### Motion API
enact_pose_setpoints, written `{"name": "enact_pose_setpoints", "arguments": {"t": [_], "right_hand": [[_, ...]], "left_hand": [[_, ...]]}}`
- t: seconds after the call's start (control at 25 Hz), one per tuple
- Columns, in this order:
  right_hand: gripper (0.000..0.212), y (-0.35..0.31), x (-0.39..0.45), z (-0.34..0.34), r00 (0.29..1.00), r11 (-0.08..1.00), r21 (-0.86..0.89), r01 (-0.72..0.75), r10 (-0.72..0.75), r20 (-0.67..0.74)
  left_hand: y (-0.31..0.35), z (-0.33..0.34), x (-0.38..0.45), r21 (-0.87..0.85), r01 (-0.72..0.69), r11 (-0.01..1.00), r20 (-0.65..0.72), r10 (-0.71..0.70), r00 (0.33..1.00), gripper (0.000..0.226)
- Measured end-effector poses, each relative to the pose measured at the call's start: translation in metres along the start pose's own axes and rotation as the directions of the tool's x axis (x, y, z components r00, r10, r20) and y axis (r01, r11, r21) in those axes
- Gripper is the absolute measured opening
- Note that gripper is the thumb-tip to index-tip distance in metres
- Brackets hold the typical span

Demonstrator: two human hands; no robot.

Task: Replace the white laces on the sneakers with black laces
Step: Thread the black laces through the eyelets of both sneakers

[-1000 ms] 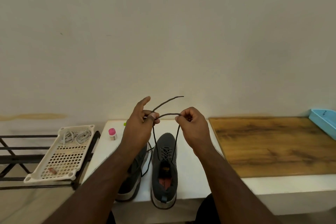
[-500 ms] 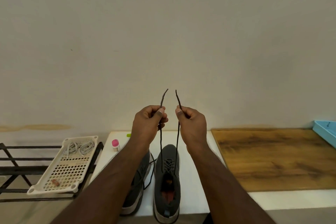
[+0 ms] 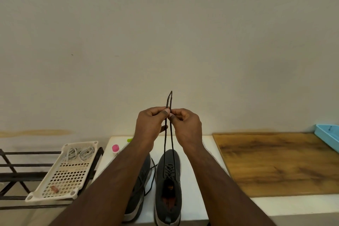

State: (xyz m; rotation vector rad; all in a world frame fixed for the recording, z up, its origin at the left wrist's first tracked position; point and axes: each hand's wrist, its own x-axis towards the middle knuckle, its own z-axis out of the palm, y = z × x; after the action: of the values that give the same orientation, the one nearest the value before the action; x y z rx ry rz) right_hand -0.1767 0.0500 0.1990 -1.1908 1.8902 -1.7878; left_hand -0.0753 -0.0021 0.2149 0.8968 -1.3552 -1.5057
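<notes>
Hands meet above the sneaker (image 3: 168, 185). Left hand (image 3: 152, 124) and right hand (image 3: 187, 126) each pinch a black lace (image 3: 171, 137) end, tips pointing to twelve o'clock.

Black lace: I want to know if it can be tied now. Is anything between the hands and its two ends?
Nothing visible. The left hand and right hand each pinch one end of the black lace, raised above the right sneaker.

Left hand (image 3: 153, 126) and right hand (image 3: 187, 127) raised together, fingertips pinching, forearms converging
</notes>
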Motion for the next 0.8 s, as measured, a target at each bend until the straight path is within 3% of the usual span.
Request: {"name": "enact_pose_setpoints", "arguments": {"t": [0.12,0.2,0.32,0.44,0.48,0.56,0.6,0.72,0.8], "right_hand": [[0.011,0.003,0.000,-0.003,1.000,1.000,-0.024,-0.002,0.003,0.029],[0.011,0.018,-0.002,-0.013,0.999,0.995,-0.086,-0.049,0.048,-0.021],[0.013,0.068,-0.015,-0.036,0.983,0.918,-0.356,-0.176,0.182,-0.018],[0.020,0.126,-0.038,-0.050,0.936,0.772,-0.568,-0.284,0.351,0.009],[0.022,0.139,-0.045,-0.050,0.921,0.744,-0.597,-0.301,0.389,0.021],[0.026,0.157,-0.056,-0.044,0.907,0.732,-0.609,-0.306,0.418,0.047],[0.028,0.163,-0.060,-0.039,0.908,0.745,-0.597,-0.300,0.414,0.060],[0.028,0.174,-0.065,-0.019,0.893,0.788,-0.544,-0.289,0.427,0.144],[0.026,0.180,-0.066,-0.007,0.878,0.813,-0.495,-0.306,0.442,0.185]], "left_hand": [[0.001,-0.003,0.001,0.009,-0.009,1.000,0.000,0.009,1.000,0.014],[-0.009,-0.014,0.005,0.059,0.017,0.998,-0.072,-0.012,0.997,0.018],[-0.044,-0.044,0.004,0.253,0.140,0.957,-0.156,-0.103,0.982,0.032],[-0.091,-0.063,-0.014,0.529,0.273,0.803,-0.086,-0.269,0.959,0.020],[-0.106,-0.066,-0.019,0.652,0.249,0.716,-0.041,-0.295,0.955,0.013],[-0.135,-0.067,-0.025,0.852,0.118,0.510,0.028,-0.269,0.963,0.027],[-0.146,-0.066,-0.026,0.885,0.082,0.457,0.040,-0.251,0.967,0.031],[-0.166,-0.057,-0.023,0.879,0.027,0.475,0.094,-0.229,0.969,0.020],[-0.176,-0.048,-0.019,0.876,-0.005,0.482,0.134,-0.234,0.963,0.029]]}}
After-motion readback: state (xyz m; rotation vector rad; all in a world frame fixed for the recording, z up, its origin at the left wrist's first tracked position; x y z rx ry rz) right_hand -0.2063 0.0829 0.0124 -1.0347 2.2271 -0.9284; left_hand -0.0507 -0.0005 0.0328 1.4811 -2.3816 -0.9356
